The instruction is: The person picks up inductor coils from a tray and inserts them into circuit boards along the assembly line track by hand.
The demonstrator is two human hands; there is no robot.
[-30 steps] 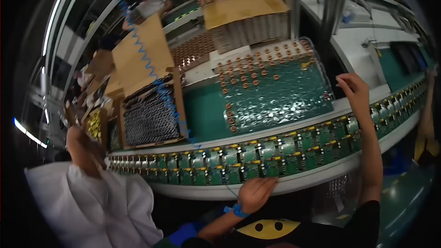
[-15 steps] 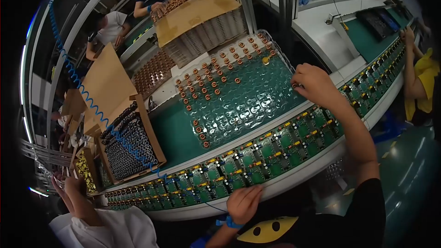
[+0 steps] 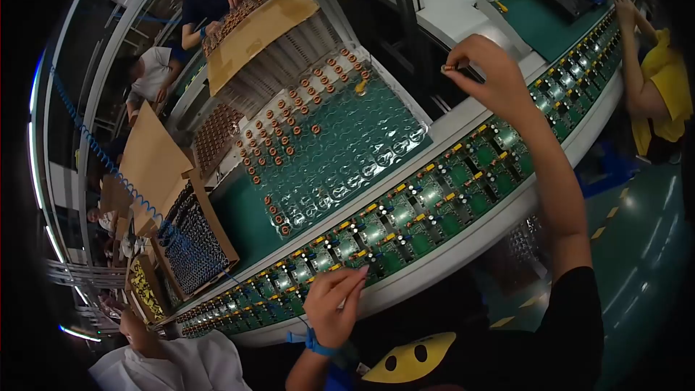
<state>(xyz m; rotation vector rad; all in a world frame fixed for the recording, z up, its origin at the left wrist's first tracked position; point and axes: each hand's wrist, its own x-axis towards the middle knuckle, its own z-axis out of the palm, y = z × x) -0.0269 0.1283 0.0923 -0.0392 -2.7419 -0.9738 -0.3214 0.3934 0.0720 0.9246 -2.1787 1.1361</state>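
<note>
My right hand (image 3: 492, 78) is raised above the row of circuit boards (image 3: 423, 206), thumb and forefinger pinching a small copper-wound coil (image 3: 447, 69). Over the near edge of that row is my left hand (image 3: 334, 305), its thumb and forefinger pressed together; what they hold, if anything, is too small to make out. A blue strap (image 3: 318, 344) circles the left wrist. Beyond the boards lies a clear plastic tray (image 3: 355, 166) with round pockets. Several copper coils (image 3: 289, 150) sit in its far and left pockets.
An open cardboard box (image 3: 230, 259) of dark parts stands left, behind a coiled blue hose (image 3: 108, 163). Stacked trays under cardboard (image 3: 264, 32) stand at the back. Co-workers sit across and on both sides; one wears a yellow top (image 3: 662, 87). A metal post (image 3: 326, 0) rises behind the tray.
The view has shifted, so the tray appears further left. My right hand has lifted from the tray's right edge with the coil. My left hand's fingers have come together in a pinch.
</note>
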